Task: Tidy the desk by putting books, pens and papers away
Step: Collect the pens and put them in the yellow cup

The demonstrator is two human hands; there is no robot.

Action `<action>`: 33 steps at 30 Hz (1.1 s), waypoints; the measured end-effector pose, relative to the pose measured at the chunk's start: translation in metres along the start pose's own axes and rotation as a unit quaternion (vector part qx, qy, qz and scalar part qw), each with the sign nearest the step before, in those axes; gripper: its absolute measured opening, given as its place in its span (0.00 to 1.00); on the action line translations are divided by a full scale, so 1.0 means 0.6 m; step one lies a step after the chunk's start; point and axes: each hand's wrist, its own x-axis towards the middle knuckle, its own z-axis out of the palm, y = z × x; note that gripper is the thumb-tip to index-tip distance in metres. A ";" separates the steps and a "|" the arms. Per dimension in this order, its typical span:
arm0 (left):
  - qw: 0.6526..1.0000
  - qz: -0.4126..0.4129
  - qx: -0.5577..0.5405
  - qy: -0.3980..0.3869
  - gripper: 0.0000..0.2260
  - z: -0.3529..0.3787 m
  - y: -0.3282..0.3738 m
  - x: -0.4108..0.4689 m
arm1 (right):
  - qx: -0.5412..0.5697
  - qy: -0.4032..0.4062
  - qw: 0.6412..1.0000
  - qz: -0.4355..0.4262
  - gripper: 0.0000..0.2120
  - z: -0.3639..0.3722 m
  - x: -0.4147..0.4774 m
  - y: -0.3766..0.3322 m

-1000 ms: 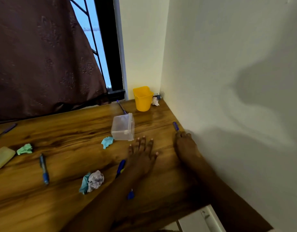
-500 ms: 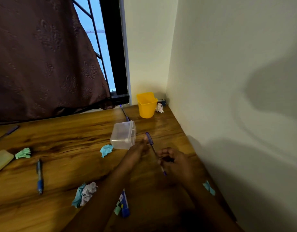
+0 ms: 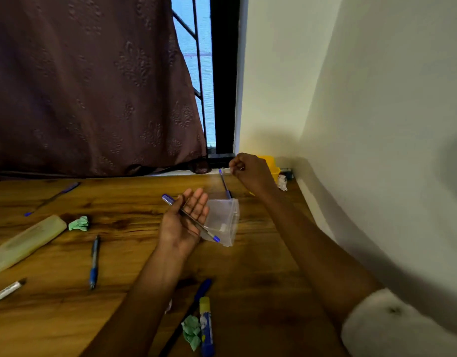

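Observation:
My left hand is turned palm up over the wooden desk, fingers straight, with a thin blue-capped pen lying across the palm. Just right of it lies a clear plastic box on its side. My right hand is curled at the back of the desk, in front of a yellow cup. Its fingertips are just right of the top end of another blue pen, apart from it. More pens lie at the left, far left and front.
Crumpled paper lies at the left, front and back corner. A pale pencil case, a marker and a glue stick lie on the desk. A brown curtain hangs behind; a wall bounds the right.
The thin pen passed from my right hand into my left, which turned palm up. My right hand reached back towards the yellow cup and the pen by the sill.

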 end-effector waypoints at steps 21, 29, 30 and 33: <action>0.993 0.038 -0.072 0.080 0.10 -0.074 0.029 0.021 | -0.038 -0.084 0.992 0.089 0.22 0.113 0.164 -0.002; 0.996 0.035 -0.082 0.014 0.17 -0.077 0.015 -0.032 | 0.420 0.004 0.907 0.045 0.11 0.014 -0.069 -0.122; 0.996 0.037 -0.083 0.007 0.19 -0.078 0.014 -0.040 | 0.415 0.002 0.908 0.051 0.11 0.026 -0.105 -0.126; 0.995 0.045 -0.090 -0.015 0.25 -0.081 0.014 -0.069 | 0.363 -0.042 0.928 0.073 0.11 0.078 -0.204 -0.133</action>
